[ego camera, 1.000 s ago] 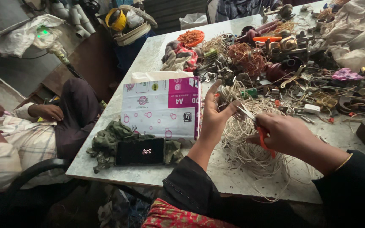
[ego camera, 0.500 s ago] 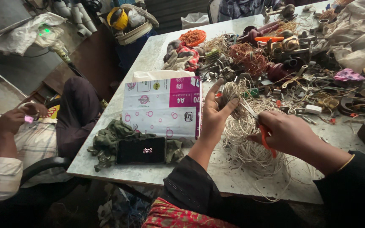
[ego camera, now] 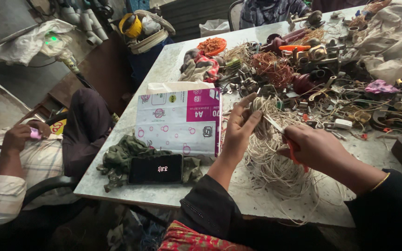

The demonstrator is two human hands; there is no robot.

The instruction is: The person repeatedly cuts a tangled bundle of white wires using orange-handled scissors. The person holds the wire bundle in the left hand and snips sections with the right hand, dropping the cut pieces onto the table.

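Left hand: your left hand (ego camera: 238, 135) pinches a few strands of the pale wire tangle (ego camera: 275, 153) between thumb and fingertips (ego camera: 252, 118), lifted just above the heap.
Right hand: your right hand (ego camera: 315, 146) has its grip closed around the orange handles of the scissors (ego camera: 282, 135); the blades point toward your left fingertips, though whether they are parted is too small to tell.
Wire tangle: it lies on the tabletop (ego camera: 164, 74) directly in front of you, between both hands, loose loops spilling toward the near edge.
Cut risk: the blade tips sit very near your left fingertips, so a snip made without seeing the strand clearly could nick them.
Snag risk: the strands you hold run back into the heap; a hard pull would likely drag the whole tangle and tighten knots rather than free a length.
Spill risk: loops hang close to the near edge and could slide off if the heap shifts.
Neighbours: the metal scrap pile (ego camera: 322, 79) touches the far side of the tangle, so parts may catch in the loops; the paper ream package (ego camera: 182, 121) and the dark phone (ego camera: 156, 168) on a green cloth (ego camera: 117, 155) lie just to your left, in the way of a wide elbow swing.
Bystander: another person's hand (ego camera: 17, 137) is well apart, off the tabletop's left side.
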